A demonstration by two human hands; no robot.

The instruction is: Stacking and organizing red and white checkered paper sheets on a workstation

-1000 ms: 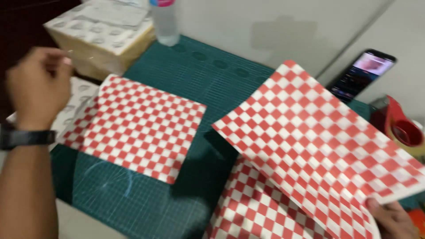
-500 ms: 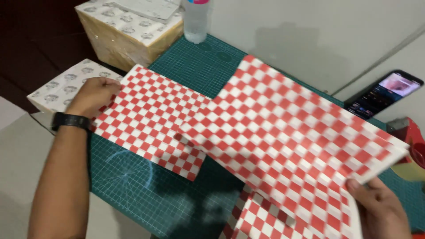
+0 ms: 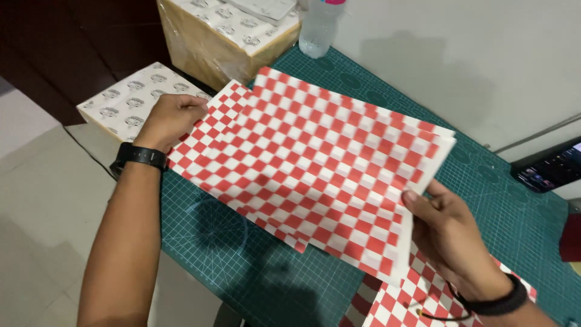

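The right hand pinches the right edge of a red-and-white checked sheet, thumb on top and fingers closed under it, so the hand is clamped on the paper. The sheet is a long rectangle held just above the green cutting mat; its long axis runs from the upper left, near the bottle, down to the lower right at the right hand, and its right end is lifted off the mat. At that end 2 edges show, stacked close, but I cannot tell whether this is 1 folded sheet or 2. The left hand rests knuckles up on the left corner of a second checked sheet that lies flat on the mat, partly under the held one; its fingers are curled together, pressing on the paper rather than gripping it. More checked paper lies below the right wrist at the mat's near edge; how many sheets it makes I cannot tell. Each wrist wears 1 black band. Left of the mat sit 2 printed boxes: a low white one just beside the left hand, and a taller one wrapped in clear film behind it. 1 phone lies at the far right on the table.
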